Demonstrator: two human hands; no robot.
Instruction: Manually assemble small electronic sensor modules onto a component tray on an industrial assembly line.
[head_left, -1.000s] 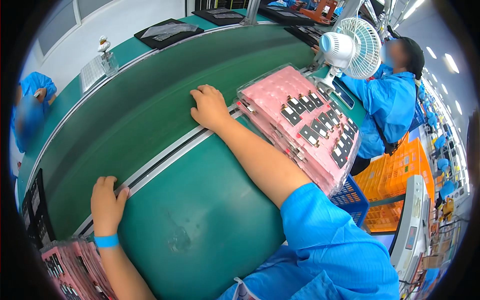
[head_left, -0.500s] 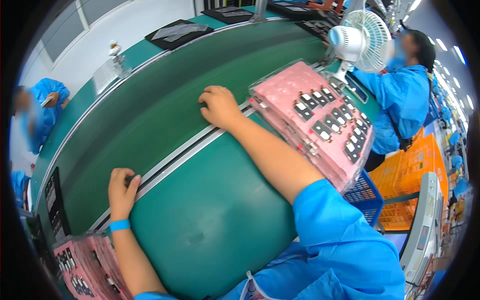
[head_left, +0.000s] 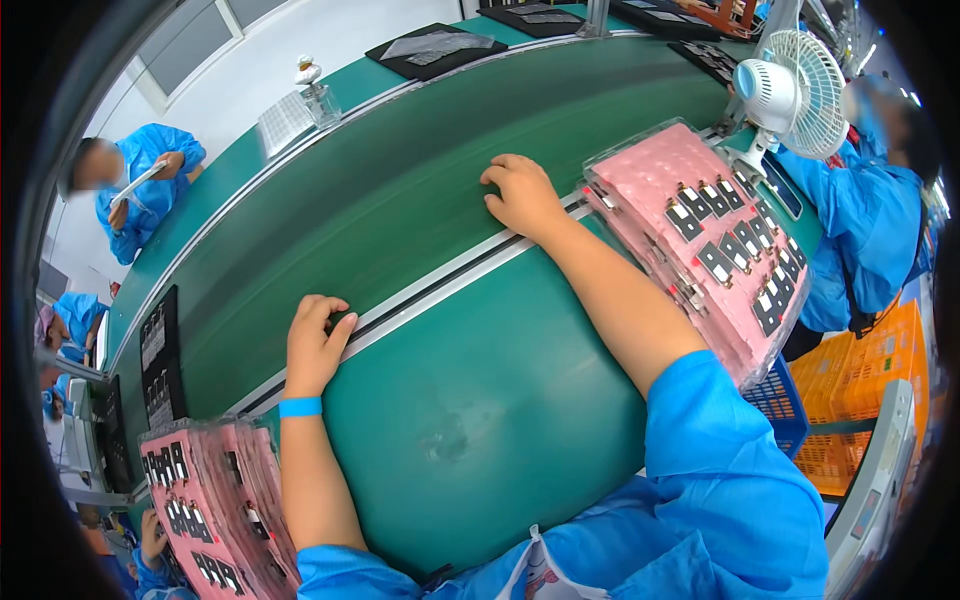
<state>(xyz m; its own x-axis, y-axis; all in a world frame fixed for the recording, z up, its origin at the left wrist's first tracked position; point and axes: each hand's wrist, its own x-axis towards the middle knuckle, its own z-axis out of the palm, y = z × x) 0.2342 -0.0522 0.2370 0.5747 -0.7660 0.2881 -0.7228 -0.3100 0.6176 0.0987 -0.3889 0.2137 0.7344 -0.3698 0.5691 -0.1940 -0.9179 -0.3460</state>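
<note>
My left hand (head_left: pixel 318 345), with a blue band (head_left: pixel 300 407) on its wrist, rests by the metal rail (head_left: pixel 437 288) along the near edge of the green conveyor belt (head_left: pixel 400 215). Its fingers are loosely bent, the thumb apart from them, and nothing shows between them. Farther right, my right hand (head_left: pixel 525 198) lies over the belt's near edge, loosely curved with a gap between thumb and fingers; I see nothing in it. To its right is a stack of pink trays (head_left: pixel 655 185) holding small black-and-white parts (head_left: pixel 742 245). More pink trays (head_left: pixel 205 490) stand beside my left forearm.
Beyond the right-hand trays stands a white fan (head_left: pixel 795 95), near a co-worker in blue (head_left: pixel 865 235). Blue (head_left: pixel 775 405) and orange crates (head_left: pixel 860 370) are below. Another person (head_left: pixel 150 185) stands across the belt at left. Black mats (head_left: pixel 430 50) lie along the far side.
The whole view has swung left, so the scene sits farther right and more shows at the left. My hands hold nearly the same places along the rail.
</note>
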